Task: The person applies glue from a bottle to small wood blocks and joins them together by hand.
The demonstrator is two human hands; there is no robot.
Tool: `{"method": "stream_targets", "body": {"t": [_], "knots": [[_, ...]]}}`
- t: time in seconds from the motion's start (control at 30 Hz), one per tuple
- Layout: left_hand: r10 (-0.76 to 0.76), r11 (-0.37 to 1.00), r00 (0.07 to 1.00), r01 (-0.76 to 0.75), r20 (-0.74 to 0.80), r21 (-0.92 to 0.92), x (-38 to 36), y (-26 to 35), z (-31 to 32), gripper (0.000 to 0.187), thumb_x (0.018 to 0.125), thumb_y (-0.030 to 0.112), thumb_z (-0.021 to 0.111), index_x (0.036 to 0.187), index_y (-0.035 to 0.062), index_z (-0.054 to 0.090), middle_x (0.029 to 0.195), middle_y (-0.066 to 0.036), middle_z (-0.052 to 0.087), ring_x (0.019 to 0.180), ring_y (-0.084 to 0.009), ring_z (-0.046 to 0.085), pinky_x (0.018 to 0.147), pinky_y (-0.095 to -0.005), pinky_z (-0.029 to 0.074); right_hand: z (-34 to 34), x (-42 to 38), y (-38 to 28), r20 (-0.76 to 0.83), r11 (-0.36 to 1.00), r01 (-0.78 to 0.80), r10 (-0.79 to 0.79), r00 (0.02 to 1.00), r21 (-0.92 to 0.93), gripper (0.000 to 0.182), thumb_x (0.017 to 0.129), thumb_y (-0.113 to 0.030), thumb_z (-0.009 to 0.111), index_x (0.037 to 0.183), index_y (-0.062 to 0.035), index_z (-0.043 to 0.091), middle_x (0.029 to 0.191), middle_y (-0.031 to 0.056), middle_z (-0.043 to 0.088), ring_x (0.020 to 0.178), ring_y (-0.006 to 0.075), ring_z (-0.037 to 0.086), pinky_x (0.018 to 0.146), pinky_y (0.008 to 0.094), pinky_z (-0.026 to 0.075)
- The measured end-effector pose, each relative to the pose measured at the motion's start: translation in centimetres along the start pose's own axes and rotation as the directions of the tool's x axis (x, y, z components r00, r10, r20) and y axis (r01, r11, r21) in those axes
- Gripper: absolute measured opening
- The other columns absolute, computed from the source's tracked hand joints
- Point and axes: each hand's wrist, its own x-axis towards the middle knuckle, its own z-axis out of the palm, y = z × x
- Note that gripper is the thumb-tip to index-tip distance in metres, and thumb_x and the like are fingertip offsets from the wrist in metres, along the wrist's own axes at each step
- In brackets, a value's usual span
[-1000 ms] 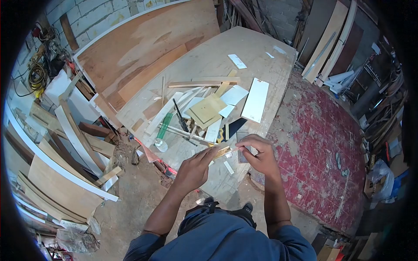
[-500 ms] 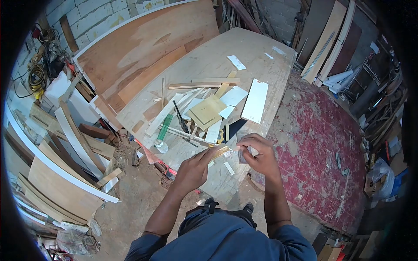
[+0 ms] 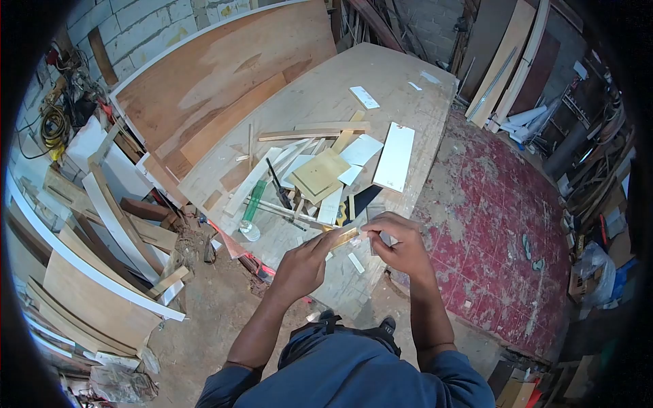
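Observation:
My left hand (image 3: pixel 305 264) is closed on a small yellowish wood piece (image 3: pixel 348 236), which sticks out past the fingertips toward the right. Close by that end, my right hand (image 3: pixel 400 243) has thumb and fingers curled into a pinch; what it grips is too small to make out. Both hands are above the near end of the worktable (image 3: pixel 326 289). A narrow white strip (image 3: pixel 356 263) lies between them on the tabletop. Just beyond are a yellow-and-black handle (image 3: pixel 342 215) and a dark flat piece (image 3: pixel 365 198).
Stacked beige square panels (image 3: pixel 318 175), a white board (image 3: pixel 395 158), a green bottle (image 3: pixel 254 200) and a black tool (image 3: pixel 279 183) lie among wood offcuts. A large wood panel (image 3: pixel 224 81) leans along the table's left. Red worn flooring (image 3: pixel 496 251) extends to the right.
My right hand has shifted slightly left, closer to the end of the wood piece. The left hand keeps its hold, and the view has tilted a little.

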Motion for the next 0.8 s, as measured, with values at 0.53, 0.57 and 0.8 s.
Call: {"method": "stream_targets", "body": {"t": [0.53,0.57,0.8], "knots": [[-0.003,1.0,1.0,0.003,0.005,0.015,-0.4,-0.5,0.7,0.065,0.076,-0.006,0.052,0.139,0.0077,0.042,0.126,-0.019,0.058,0.107,-0.034,0.061,0.087,-0.042,0.051,0.7,-0.5,0.6,-0.09,0.994,-0.108,0.105,0.99,-0.024,0.021,0.075,0.007,0.064,0.095,-0.0002,0.068,0.08,0.0115,0.064,0.069,0.0205,0.063,0.061,0.0278,0.049],[0.003,1.0,1.0,-0.003,0.0,0.014,-0.5,-0.5,0.8,0.065,0.076,-0.006,0.052,0.139,0.0077,0.042,0.125,-0.019,0.058,0.107,-0.034,0.061,0.088,-0.0419,0.051,0.6,-0.5,0.5,-0.09,0.994,-0.11,0.107,0.99,-0.025,0.021,0.075,0.007,0.064,0.095,-0.0002,0.068,0.08,0.0115,0.064,0.069,0.0205,0.063,0.061,0.0278,0.049],[0.021,1.0,1.0,-0.021,-0.002,-0.001,-0.3,-0.3,0.8,0.064,0.076,-0.006,0.051,0.138,0.0074,0.041,0.125,-0.019,0.058,0.107,-0.0347,0.061,0.087,-0.0426,0.052,1.2,-0.5,0.1,-0.075,0.999,0.005,-0.009,0.997,-0.046,0.024,0.074,0.01,0.062,0.095,-0.0014,0.068,0.085,0.0119,0.065,0.072,0.0231,0.064,0.064,0.0298,0.05]]}}
